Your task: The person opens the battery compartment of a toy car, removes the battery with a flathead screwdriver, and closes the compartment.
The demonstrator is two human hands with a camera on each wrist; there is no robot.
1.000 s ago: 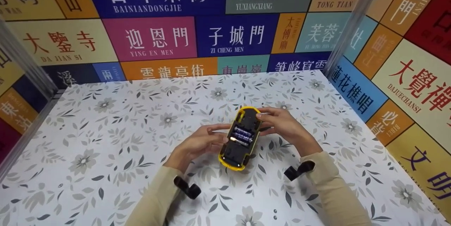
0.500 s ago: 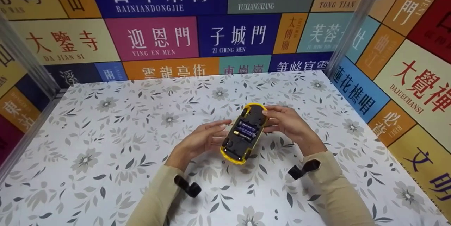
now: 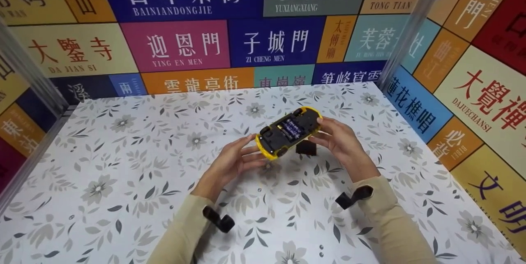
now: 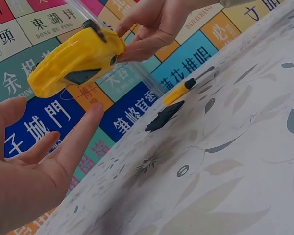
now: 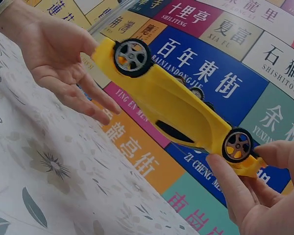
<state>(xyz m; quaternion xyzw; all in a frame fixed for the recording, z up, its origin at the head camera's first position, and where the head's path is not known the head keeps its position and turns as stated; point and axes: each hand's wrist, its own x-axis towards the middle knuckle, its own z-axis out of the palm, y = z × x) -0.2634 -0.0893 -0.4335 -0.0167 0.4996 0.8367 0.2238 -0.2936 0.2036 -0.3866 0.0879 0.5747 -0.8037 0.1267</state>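
Note:
A yellow toy car is held upside down above the table, its black underside facing up. Several purple batteries lie in the uncovered compartment in its belly. My right hand pinches one end of the car between thumb and fingers, as the right wrist view shows near a wheel. At the opposite end, my left hand is spread with fingers extended. Whether its thumb touches the car I cannot tell. Beneath the car, a flat black piece rests on the table.
In the left wrist view, a yellow-handled screwdriver lies on the table beside the black piece; the head view does not show it. A floral cloth covers the table. Panels with printed signs stand along the back and sides.
The car has turned clockwise and risen slightly in the right hand, from steeply upright to a flatter slant. The black piece beneath it has come into view. The left hand has stayed near its end.

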